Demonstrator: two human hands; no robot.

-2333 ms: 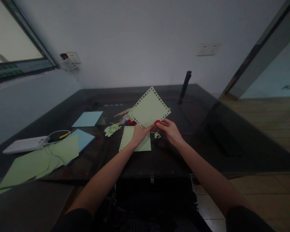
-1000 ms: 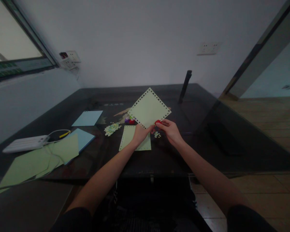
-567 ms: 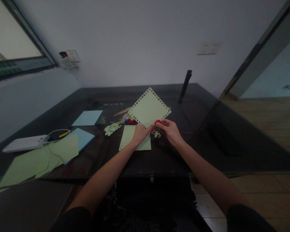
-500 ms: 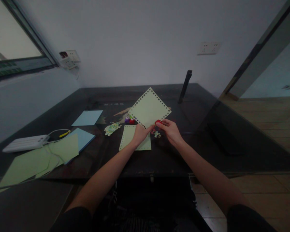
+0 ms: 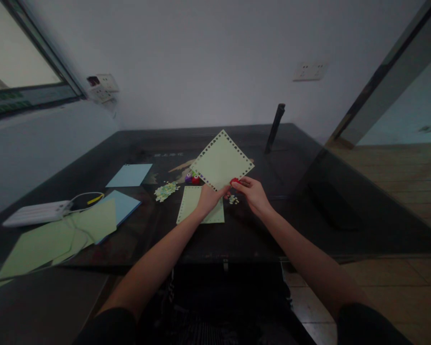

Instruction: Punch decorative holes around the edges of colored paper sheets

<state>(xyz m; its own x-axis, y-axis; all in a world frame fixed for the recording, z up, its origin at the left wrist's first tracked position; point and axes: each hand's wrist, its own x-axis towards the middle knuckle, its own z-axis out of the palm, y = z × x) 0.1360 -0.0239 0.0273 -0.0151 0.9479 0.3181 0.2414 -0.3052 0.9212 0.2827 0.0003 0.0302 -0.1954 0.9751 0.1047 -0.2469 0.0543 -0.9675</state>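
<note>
A pale green sheet of paper (image 5: 222,160), turned cornerwise, is held up over the table with small shapes punched along its edges. My left hand (image 5: 210,195) is closed on its lower corner. My right hand (image 5: 252,189) grips a small red craft punch (image 5: 235,181) at the sheet's lower right edge. Beneath my left hand lies another pale green sheet (image 5: 189,203) with punched edges. A few paper bits (image 5: 233,199) lie by my right hand. Behind the left hand stand a purple punch (image 5: 188,178) and another red punch (image 5: 196,179).
A heap of paper cutouts (image 5: 166,191) lies left of the sheets. Farther left are a light blue sheet (image 5: 130,175), a blue stack (image 5: 121,207), green sheets (image 5: 46,239) and a white power strip (image 5: 36,213) with a cable. A black upright object (image 5: 275,128) stands at the back right.
</note>
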